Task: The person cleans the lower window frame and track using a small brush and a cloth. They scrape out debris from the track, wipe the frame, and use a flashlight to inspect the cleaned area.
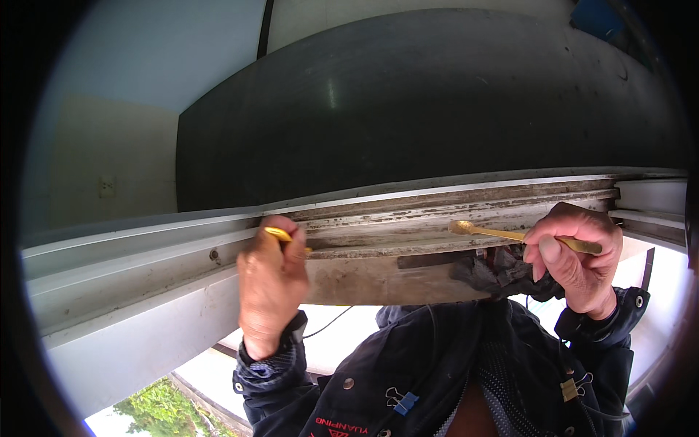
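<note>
My left hand (pixel 274 267) is closed around a yellow-handled tool (pixel 279 234), at the left end of the dirty window track (pixel 382 218); most of the tool is hidden by the fingers. My right hand (pixel 579 254) grips a gold-coloured metal spoon (pixel 491 232) by its handle. The spoon's small bowl points left and lies over the track, where a contact with the surface cannot be told. Dark grime runs along the track's grooves and ridges. A crumpled black plastic bag or cloth (pixel 491 270) lies on the sill below the spoon.
Beyond the track spreads a large dark panel or surface (pixel 426 109), with a blue object (pixel 596 21) at its far right. The white window frame (pixel 142 273) runs off to the left. The stained sill (pixel 377 281) lies between the track and my dark jacket (pixel 404 360).
</note>
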Demonstrator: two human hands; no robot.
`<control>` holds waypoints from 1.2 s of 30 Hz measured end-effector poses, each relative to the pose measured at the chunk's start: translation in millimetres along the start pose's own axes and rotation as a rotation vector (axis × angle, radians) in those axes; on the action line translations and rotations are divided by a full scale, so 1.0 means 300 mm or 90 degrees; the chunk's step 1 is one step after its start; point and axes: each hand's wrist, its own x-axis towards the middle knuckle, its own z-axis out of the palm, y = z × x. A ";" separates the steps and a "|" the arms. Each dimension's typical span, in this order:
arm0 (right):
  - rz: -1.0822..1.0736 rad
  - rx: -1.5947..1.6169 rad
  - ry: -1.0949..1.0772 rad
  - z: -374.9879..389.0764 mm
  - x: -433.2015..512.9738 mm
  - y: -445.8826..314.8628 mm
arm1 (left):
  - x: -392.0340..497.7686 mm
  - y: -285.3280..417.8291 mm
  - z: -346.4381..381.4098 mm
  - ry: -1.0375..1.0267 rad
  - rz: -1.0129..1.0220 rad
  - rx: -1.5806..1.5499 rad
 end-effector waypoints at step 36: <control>-0.005 0.046 0.019 -0.043 -0.023 0.051 | 0.054 0.095 -0.067 0.093 0.025 -0.172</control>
